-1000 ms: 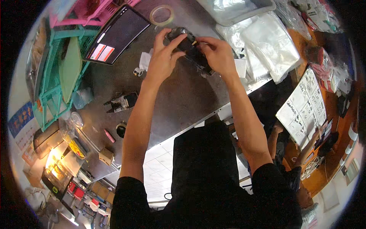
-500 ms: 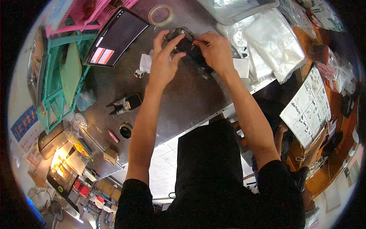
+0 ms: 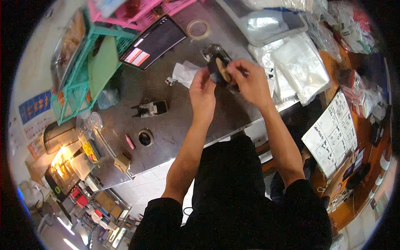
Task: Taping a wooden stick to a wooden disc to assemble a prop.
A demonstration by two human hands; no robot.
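Note:
My hands meet over the far middle of the dark worktop. Between them is a black flat piece with a tan oval patch [image 3: 223, 70], partly hidden by fingers. My left hand [image 3: 203, 93], fingers bent together and blurred, pinches its near left edge. On its right side my right hand [image 3: 252, 83] grips it between thumb and fingertips. Just beyond lies a black item in shiny clear plastic [image 3: 214, 51]; whether it touches the held piece is hard to see. A crumpled white sheet [image 3: 184, 74] lies left of my left hand, next to a small metallic piece [image 3: 170, 81].
Left of my arms are another black plastic-wrapped item [image 3: 153, 109], a dark-centred tape roll [image 3: 146, 138] and a pink marker [image 3: 130, 141]. A tablet [image 3: 156, 41] leans on green and pink baskets. Clear bags [image 3: 298, 68] lie right; another person holds a written sheet [image 3: 333, 135].
Both hands have come nearer to me and closer together. My left fingers, spread before, are now bent together. The tan patch has come into view, and the whole view has shifted slightly.

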